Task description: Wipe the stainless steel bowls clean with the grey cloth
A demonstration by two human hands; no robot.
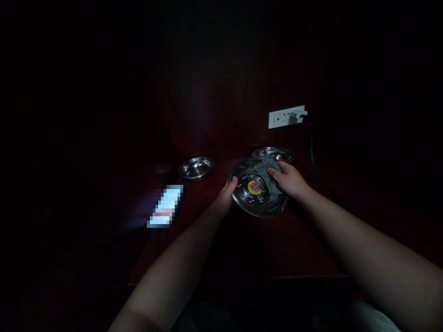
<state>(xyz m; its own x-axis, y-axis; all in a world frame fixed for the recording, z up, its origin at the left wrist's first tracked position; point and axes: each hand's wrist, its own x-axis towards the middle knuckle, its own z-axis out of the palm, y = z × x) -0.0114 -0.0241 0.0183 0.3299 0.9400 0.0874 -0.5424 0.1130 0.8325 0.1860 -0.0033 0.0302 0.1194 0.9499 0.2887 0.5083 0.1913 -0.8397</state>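
My left hand grips the left rim of a shiny metal bowl, thumb over the edge and the other fingers hidden behind it. The bowl is tilted so its inside faces me, and a round yellow and red sticker shows at its centre. In my right hand a grey-green cloth is pinched, thumb on top, and it lies against the bowl's right inner wall. Behind the bowl sits a second metal dish, partly covered by the cloth and bowl.
Another metal bowl stands at the back left of the dark red table. Nearer on the left lies a bright, pixelated phone-like screen with a cable. A white wall socket holds a plug, its cord hanging at the right. Surroundings are very dark.
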